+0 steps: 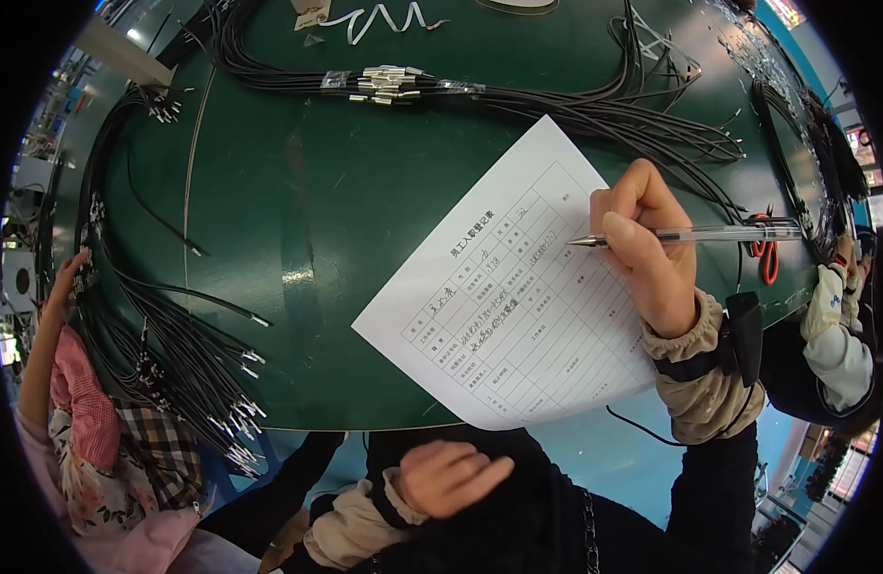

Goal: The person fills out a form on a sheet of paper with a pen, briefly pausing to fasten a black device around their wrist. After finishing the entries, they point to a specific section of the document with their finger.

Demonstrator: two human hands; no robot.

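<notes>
Paper form (518,287) lies skewed on green table (298,191), near corner past table's front edge. Right hand (652,249) rests on form's right part, fingers pinched around clear pen (690,235); pen's long axis level, tip pointing left over form. Left hand (446,475) loosely curled, empty, in lap, farther off.

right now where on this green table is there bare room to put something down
The widest bare patch of the green table lies left of the paper form, below the taped bundle of metal-tipped cables. It is crowded along the left edge, where black cables fan out, and at the upper right, where more cables spread above the right hand and its pen.
</notes>
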